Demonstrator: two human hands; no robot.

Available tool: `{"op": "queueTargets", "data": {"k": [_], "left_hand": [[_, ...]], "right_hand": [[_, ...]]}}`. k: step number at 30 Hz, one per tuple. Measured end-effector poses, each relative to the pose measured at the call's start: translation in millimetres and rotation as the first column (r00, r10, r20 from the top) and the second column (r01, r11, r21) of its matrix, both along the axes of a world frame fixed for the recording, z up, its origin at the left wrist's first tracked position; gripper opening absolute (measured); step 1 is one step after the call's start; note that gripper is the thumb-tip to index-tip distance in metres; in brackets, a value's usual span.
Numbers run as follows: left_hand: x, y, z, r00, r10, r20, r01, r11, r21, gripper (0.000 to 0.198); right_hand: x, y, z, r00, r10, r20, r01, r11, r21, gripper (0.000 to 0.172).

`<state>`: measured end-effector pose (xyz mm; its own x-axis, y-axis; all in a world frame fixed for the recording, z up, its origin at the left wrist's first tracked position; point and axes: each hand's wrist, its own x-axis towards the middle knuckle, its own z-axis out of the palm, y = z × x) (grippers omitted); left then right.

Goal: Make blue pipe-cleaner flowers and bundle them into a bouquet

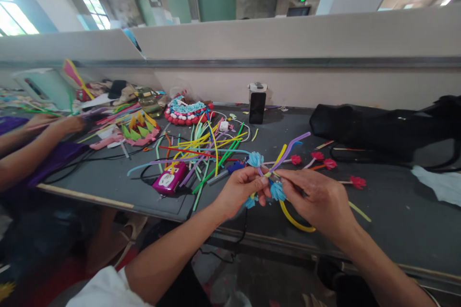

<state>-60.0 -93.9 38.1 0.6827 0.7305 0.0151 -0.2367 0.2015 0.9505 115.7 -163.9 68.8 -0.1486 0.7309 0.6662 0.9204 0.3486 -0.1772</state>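
Observation:
My left hand (243, 187) pinches a bundle of pipe cleaners over the table's front part. From the bundle rise a purple pipe cleaner (293, 148) and a shorter yellow one (281, 154). Around my fingers are fluffy blue flowers, one above (255, 159) and another between the hands (277, 191). My right hand (317, 194) closes its fingertips on the same bundle from the right; exactly which strand they grip is hidden. A curved yellow pipe cleaner (293, 220) loops below the hands. Just behind them lie several small red flowers (329, 163) on stems.
Loose coloured pipe cleaners (205, 148) and a magenta box (170, 178) lie left of my hands. A phone (257, 108) stands by the back partition; a black bag (353, 127) lies right. Beyond a beaded piece (189, 110), another person's hands (68, 124) work at far left.

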Motion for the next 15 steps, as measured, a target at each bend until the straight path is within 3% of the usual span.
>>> {"op": "queueTargets", "data": {"k": [9,15], "left_hand": [[1.0,-0.7,0.1,1.000,0.004,-0.030,-0.004,1.000,0.022,0.029],[2.3,0.4,0.1,0.991,0.065,-0.116,-0.057,0.996,0.070,0.032]], "right_hand": [[3.6,1.5,-0.2,0.994,0.056,0.090,-0.052,0.997,-0.049,0.021],[1.2,3.1,-4.5,0.999,0.037,0.032,-0.035,0.997,-0.063,0.020]]}}
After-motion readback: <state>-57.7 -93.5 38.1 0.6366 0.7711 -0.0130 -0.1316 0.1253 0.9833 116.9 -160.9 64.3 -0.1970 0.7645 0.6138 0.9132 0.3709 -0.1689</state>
